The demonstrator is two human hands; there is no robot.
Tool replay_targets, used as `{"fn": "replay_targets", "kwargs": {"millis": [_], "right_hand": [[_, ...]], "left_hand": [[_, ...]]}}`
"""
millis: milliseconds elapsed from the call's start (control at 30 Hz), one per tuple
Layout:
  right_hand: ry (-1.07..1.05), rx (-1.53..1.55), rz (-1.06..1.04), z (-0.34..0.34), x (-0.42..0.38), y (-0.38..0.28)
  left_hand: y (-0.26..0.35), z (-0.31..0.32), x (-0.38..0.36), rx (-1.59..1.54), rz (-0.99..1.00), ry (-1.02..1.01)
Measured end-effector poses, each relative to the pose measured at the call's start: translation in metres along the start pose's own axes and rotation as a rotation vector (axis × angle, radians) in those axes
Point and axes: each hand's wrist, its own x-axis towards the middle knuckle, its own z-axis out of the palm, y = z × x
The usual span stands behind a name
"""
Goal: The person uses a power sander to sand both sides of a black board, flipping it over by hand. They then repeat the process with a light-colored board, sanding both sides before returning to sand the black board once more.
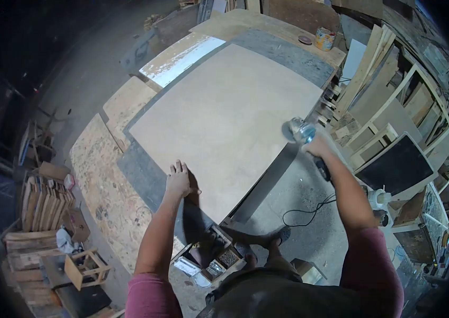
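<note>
A large pale wooden panel lies flat across the workbench on a dark grey sheet. My left hand rests on the panel near its near-left edge, fingers stretched out and holding nothing. At the panel's right edge, my right hand is closed around an angle grinder. The grinder's head and disc overlap the panel's edge in this view, and its disc is blurred. A black cord loops below it over the floor.
A tin can and a round disc stand at the bench's far right corner. Wooden frames and boards lean along the right. An open drawer with small hardware sits near my legs. Stacked wood pieces lie at left.
</note>
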Motion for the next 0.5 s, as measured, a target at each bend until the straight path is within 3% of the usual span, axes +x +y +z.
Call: {"fn": "replay_targets", "kwargs": {"millis": [100,300,500], "right_hand": [[-0.075,0.149,-0.072,0.039,-0.062,-0.019],[-0.120,-0.013,-0.307,0.068,-0.196,-0.096],[-0.127,0.042,-0.125,0.051,-0.163,-0.071]], "left_hand": [[0.002,-0.006,-0.004,-0.004,-0.008,-0.013],[-0.004,-0.002,-0.003,-0.038,-0.007,-0.012],[0.003,-0.008,-0.013,-0.004,-0.039,0.001]]}}
